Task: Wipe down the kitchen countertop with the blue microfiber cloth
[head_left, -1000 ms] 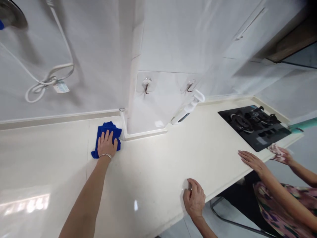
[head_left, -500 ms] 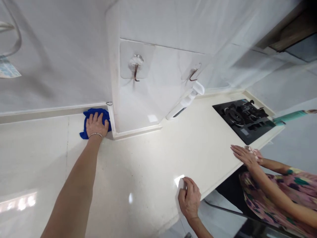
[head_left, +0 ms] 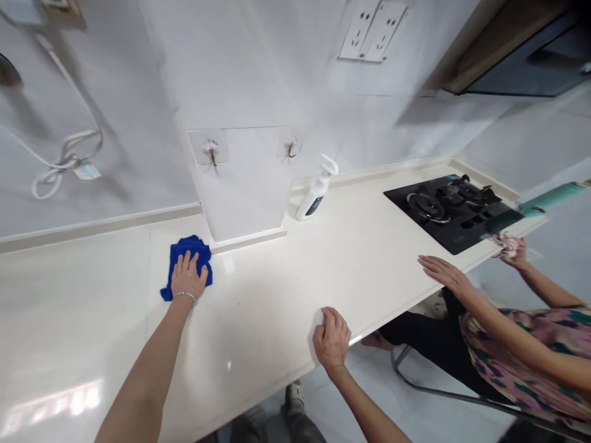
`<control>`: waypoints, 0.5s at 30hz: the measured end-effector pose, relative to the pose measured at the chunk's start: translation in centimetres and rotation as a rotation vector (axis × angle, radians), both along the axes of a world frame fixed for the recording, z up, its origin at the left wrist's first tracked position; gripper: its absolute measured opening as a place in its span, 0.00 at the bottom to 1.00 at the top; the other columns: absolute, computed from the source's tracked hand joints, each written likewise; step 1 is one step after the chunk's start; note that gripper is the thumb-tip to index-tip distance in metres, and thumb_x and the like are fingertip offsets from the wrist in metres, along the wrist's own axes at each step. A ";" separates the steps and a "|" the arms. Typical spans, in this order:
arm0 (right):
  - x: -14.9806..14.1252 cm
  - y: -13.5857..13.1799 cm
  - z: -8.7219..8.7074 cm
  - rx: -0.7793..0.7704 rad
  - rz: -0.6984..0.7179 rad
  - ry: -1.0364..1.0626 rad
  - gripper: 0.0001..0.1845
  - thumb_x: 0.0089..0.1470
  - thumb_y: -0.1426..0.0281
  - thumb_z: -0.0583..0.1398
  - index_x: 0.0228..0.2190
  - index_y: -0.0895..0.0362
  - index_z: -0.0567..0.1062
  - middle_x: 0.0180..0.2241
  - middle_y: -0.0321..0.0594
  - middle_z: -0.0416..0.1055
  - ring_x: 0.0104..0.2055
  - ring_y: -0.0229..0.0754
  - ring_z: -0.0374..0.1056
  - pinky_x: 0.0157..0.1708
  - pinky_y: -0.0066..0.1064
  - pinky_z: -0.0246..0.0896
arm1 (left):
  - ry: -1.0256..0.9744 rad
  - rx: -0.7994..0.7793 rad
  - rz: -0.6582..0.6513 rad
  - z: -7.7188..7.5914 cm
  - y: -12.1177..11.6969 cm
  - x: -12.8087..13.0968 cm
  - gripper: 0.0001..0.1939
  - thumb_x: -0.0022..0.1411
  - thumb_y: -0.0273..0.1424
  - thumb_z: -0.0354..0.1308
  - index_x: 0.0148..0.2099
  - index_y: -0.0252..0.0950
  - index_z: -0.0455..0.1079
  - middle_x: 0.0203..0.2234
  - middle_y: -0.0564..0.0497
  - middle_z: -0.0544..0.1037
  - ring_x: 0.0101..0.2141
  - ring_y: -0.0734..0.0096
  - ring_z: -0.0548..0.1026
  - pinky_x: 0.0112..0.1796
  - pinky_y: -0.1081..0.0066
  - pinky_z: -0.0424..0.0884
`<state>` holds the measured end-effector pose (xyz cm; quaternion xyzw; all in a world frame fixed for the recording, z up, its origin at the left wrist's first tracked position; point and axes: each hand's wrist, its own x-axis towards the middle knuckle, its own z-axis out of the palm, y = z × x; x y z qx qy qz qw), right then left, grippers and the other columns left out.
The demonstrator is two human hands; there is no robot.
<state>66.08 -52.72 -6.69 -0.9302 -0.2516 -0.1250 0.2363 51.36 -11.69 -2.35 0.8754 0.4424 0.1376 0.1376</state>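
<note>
My left hand (head_left: 188, 277) lies flat with fingers spread on a crumpled blue cloth (head_left: 190, 246), pressing it against the pale countertop (head_left: 258, 283) near the foot of a wall pillar. A thin bracelet circles that wrist. My right hand (head_left: 333, 339) rests at the counter's front edge, its fingers loosely curved and the thumb apart. Nothing shows in it, though its palm side is partly hidden. Behind the pillar's right side, a white spray bottle (head_left: 314, 195) stands on the counter by the wall.
At right a co-worker has one hand (head_left: 441, 271) on the counter edge and holds a pinkish cloth (head_left: 505, 245). Beyond is a black gas hob (head_left: 455, 212). Two hooks (head_left: 211, 151) are on the pillar; sockets (head_left: 373, 31) and a white cable (head_left: 69, 160) are on the wall.
My left hand and the blue cloth have come away from the wall corner toward me. The co-worker's hands have moved apart, one carrying the cloth toward the hob. The camera view has shifted.
</note>
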 end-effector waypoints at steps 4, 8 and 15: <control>-0.2 0.2 0.7 -0.001 0.013 0.021 0.24 0.55 0.75 0.51 0.52 0.58 0.71 0.55 0.51 0.68 0.56 0.54 0.61 0.56 0.47 0.53 | 0.022 0.013 -0.007 0.3 -6.1 -2.2 0.33 0.67 0.41 0.43 0.69 0.28 0.58 0.70 0.38 0.54 0.70 0.47 0.47 0.68 0.47 0.49; 0.0 0.1 1.1 -0.001 0.048 0.049 0.25 0.54 0.76 0.52 0.53 0.58 0.71 0.56 0.52 0.68 0.57 0.55 0.60 0.57 0.48 0.51 | 0.064 0.039 -0.055 0.4 -11.7 -3.2 0.34 0.67 0.41 0.44 0.68 0.27 0.59 0.69 0.36 0.55 0.70 0.43 0.49 0.67 0.44 0.53; -0.2 0.1 1.4 -0.013 0.098 0.089 0.28 0.52 0.76 0.55 0.55 0.59 0.70 0.59 0.54 0.65 0.59 0.56 0.57 0.58 0.48 0.51 | 0.040 0.094 -0.250 -1.0 -22.7 -2.1 0.33 0.67 0.41 0.48 0.68 0.29 0.59 0.69 0.37 0.56 0.69 0.44 0.49 0.66 0.43 0.56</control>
